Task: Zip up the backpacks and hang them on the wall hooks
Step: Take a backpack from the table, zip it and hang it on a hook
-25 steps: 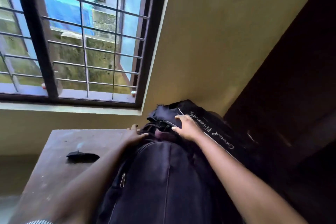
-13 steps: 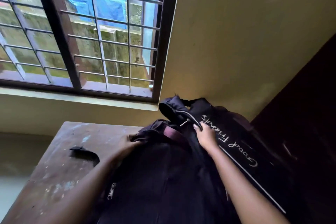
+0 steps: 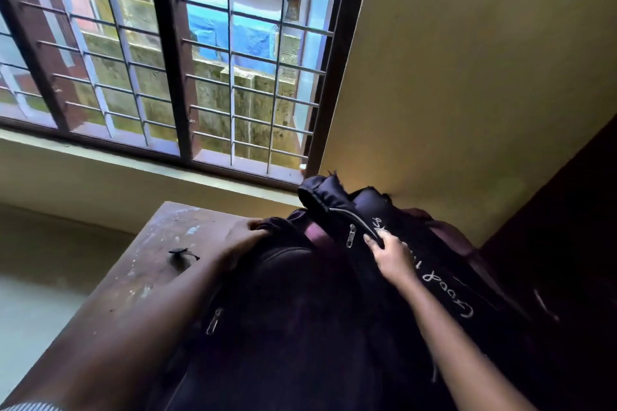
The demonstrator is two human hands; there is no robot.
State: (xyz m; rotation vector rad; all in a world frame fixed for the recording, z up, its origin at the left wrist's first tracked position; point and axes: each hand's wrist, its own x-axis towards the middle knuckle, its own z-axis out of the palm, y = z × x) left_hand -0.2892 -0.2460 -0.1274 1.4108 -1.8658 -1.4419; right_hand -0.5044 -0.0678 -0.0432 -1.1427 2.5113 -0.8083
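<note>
Head view: two dark backpacks lie side by side on a worn brown surface (image 3: 133,284) below a barred window (image 3: 167,60), close to the yellow wall (image 3: 467,77).

The plain backpack (image 3: 300,327) fills the near middle, its top pointing away toward the window. The lettered backpack (image 3: 467,277), with pale handwriting along it, lies touching it on the right, and its top end reaches farther toward the wall.

The left hand (image 3: 243,237) sits at the far top of the plain backpack, fingers curled over a fold of its fabric and holding it. The right hand (image 3: 390,253) rests on the lettered backpack, fingers bent and closed on the fabric at the grey zip track. A metal zip pull (image 3: 350,235) hangs just left of those fingertips, not touched by them. A second zip pull (image 3: 213,320) shows on the left side of the plain backpack, next to the left forearm.

A small dark object (image 3: 182,252) lies on the surface left of the left hand, apart from the bags. A dark panel (image 3: 567,210) fills the right edge.
</note>
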